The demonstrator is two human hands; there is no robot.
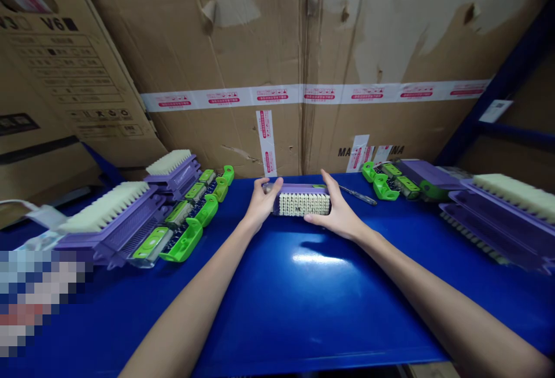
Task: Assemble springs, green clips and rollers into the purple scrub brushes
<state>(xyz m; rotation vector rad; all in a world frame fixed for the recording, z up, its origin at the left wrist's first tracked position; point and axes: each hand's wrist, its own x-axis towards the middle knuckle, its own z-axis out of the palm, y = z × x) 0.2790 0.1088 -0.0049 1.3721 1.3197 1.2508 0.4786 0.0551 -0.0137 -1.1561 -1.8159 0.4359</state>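
A purple brush [303, 203] with rows of cream bristles is held upright at the far middle of the blue table, bristle side towards me. My left hand [261, 203] grips its left end, thumb along the top. On the right end, my right hand [336, 207] is closed round the brush, with the thumb at the lower front edge and the fingers on the far side. A small bit of green shows on the brush's top near the right fingers. Just right of that hand lies a slim screwdriver [358, 195] with a clear handle.
Purple brushes [108, 213] and green plastic caps [184, 240] line the left side. On the right are more green caps [385, 187] and purple brush parts [511, 210]. Large cardboard [225, 48] stands behind the blue table [277, 308]. A blue metal post [481, 83] rises at right.
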